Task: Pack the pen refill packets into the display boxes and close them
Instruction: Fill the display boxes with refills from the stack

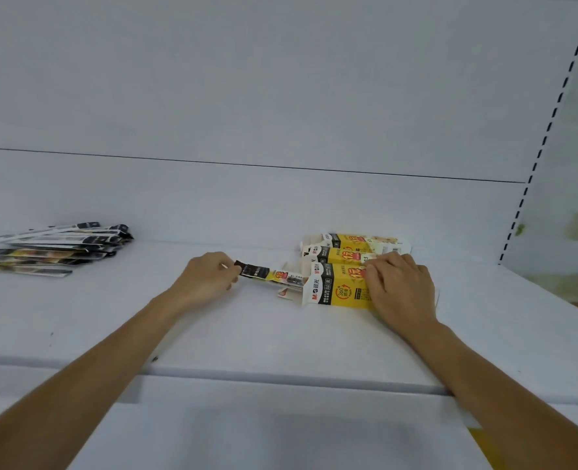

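At the far left of the white shelf (280, 334) lies a loose pile of refill packets (53, 249). Nearer the middle, the left hand (209, 276) pinches one packet (270, 274) by its black end — the other end reaches into the open end of the nearest display box (338, 286), which lies on its side. The right hand (399, 286) holds this box down, fingers curled over its far edge. Just behind lie two more boxes (348, 247), packed close together.

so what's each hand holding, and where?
Left hand pinches a refill packet by its black end. Right hand grips the nearest display box at its right end.
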`<state>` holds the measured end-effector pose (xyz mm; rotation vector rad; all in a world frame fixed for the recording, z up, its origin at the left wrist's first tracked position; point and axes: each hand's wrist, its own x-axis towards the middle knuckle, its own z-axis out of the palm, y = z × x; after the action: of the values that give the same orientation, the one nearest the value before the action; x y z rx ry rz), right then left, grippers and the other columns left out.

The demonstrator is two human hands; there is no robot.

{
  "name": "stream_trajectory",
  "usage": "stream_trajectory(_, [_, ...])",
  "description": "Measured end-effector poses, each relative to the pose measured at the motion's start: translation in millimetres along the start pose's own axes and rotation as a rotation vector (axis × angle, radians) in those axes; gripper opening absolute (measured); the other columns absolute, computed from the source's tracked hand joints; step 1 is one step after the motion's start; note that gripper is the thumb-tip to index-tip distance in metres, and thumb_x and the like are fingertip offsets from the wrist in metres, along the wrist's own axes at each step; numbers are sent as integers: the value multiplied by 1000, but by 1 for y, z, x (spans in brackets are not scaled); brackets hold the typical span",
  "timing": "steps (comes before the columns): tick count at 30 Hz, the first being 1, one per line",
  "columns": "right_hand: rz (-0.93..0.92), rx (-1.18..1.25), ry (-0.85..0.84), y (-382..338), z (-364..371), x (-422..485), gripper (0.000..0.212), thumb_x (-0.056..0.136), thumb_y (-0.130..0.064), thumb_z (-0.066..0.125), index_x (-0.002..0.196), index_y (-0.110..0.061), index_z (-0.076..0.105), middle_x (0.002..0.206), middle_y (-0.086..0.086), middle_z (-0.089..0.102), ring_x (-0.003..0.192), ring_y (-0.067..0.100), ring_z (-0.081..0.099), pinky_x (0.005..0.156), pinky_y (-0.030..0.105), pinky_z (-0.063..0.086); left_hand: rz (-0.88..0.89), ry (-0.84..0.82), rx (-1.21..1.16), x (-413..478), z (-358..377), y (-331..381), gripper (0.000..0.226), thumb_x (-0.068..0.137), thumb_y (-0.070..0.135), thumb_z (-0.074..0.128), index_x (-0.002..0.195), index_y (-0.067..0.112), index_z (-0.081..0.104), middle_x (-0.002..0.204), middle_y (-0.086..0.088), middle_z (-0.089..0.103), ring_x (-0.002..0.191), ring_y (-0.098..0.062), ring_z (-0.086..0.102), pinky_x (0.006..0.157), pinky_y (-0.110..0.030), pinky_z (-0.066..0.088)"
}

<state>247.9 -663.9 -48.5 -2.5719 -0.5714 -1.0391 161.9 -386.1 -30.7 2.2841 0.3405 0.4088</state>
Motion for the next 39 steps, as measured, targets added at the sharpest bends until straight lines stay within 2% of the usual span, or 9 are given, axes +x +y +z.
stream_trajectory(5, [-6,-26,-37,-1,-2,-1,50,87,-36,24,92,-14,69,98,0,65,90,21,52,73,31,29,108,-46,31,-8,20,22,21,91,22,51,80,18,68,78,1,66,78,-16,59,60,-12,36])
stream_trajectory(11, [-12,-38,-50,2,-2,-1,47,87,-34,26,90,-15,68,97,0,64,90,21,52,72,30,27,264,-166,-16,-22,59,58,18,90,20,52,102,24,65,86,13,64,80,-1,58,62,-3,38])
stream_trajectory(16, [-20,-1,-18,2,-1,-1,62,84,-42,11,89,-16,68,97,-2,64,88,19,52,72,29,27,229,13,-31,-20,70,51,28,89,20,56,116,21,50,101,7,60,84,-10,57,70,-22,40])
stream_trajectory(23, [25,143,9,1,-5,-1,36,94,-30,33,100,-12,64,107,2,60,96,20,52,81,34,34,345,0,99,-18,70,44,29,86,12,55,112,23,60,99,15,62,99,-11,54,80,-23,40])
stream_trajectory(26, [65,149,129,2,-11,-4,45,88,-35,24,90,-11,62,98,4,62,90,24,55,78,38,38,350,-48,146,-17,70,46,31,88,13,52,112,29,63,101,12,62,100,-12,51,78,-24,38])
stream_trajectory(29, [136,79,20,7,-13,-5,36,89,-39,34,84,-15,61,98,-1,60,90,20,53,81,37,35,323,-140,120,-16,69,45,29,85,21,49,95,41,67,87,5,60,87,-16,55,64,-22,38])
stream_trajectory(32, [107,152,-85,10,-12,-6,28,88,-44,50,94,-22,65,111,-7,56,104,13,49,90,32,29,341,-164,184,-18,69,45,22,74,25,41,74,22,63,72,-3,56,71,-26,56,57,-28,36])
stream_trajectory(35, [98,192,-102,11,-13,-5,39,80,-52,41,95,-27,65,111,-11,58,105,11,48,88,27,23,344,-154,211,-22,68,48,19,77,20,44,72,6,55,67,-2,50,68,-25,51,57,-27,34])
stream_trajectory(39, [146,226,-58,8,-14,-4,39,77,-43,37,91,-25,68,105,-8,64,98,11,51,93,31,29,351,-136,215,-29,68,52,16,83,12,51,70,19,56,67,12,49,67,-16,48,53,-22,32])
